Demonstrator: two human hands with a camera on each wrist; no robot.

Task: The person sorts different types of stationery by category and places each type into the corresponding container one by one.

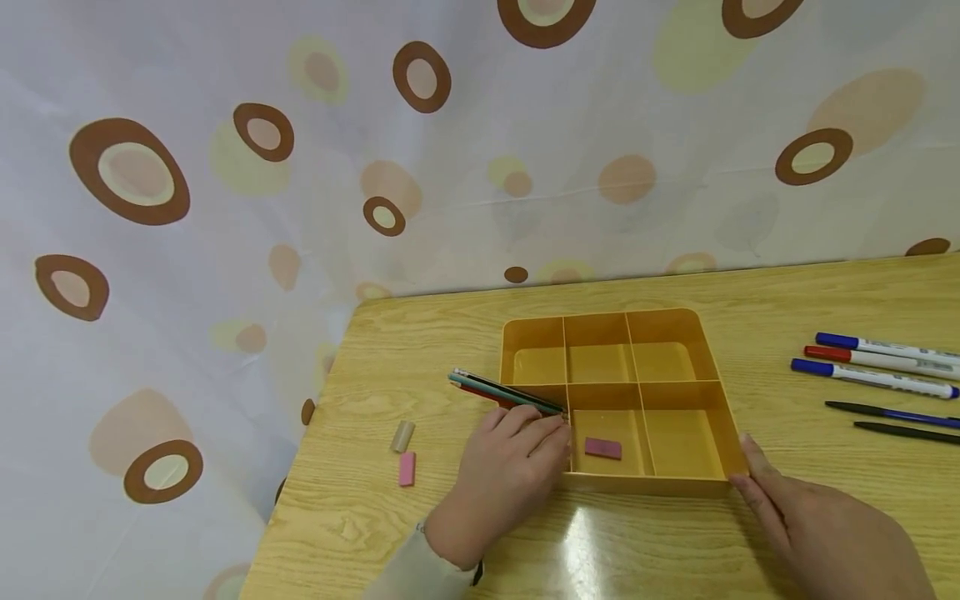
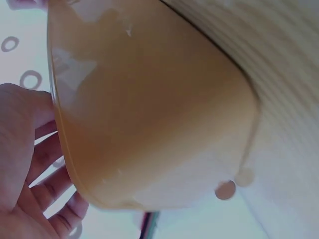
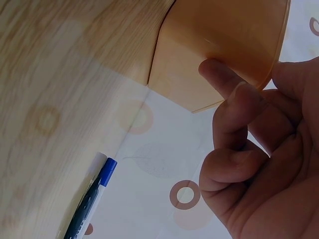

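A yellow organizer tray (image 1: 645,485) with six compartments sits on the table. My left hand (image 1: 513,458) reaches over its front-left compartment, fingers bent down inside at the ends of several pencils (image 1: 487,385). Those pencils slant out over the tray's left wall. In the left wrist view the fingers (image 2: 47,191) curve loosely behind the tray's rim; I cannot tell whether they grip the pencils. A dark pink eraser (image 1: 603,448) lies in the front middle compartment. My right hand (image 1: 832,521) pinches the front-right corner, with a finger (image 3: 219,77) against the outer wall.
Left of the tray lie a beige eraser (image 1: 402,436) and a pink eraser (image 1: 407,469). To the right are blue and red capped markers (image 1: 873,377) and two dark pens (image 1: 900,412). A patterned curtain (image 1: 450,233) hangs along the table's back and left edges.
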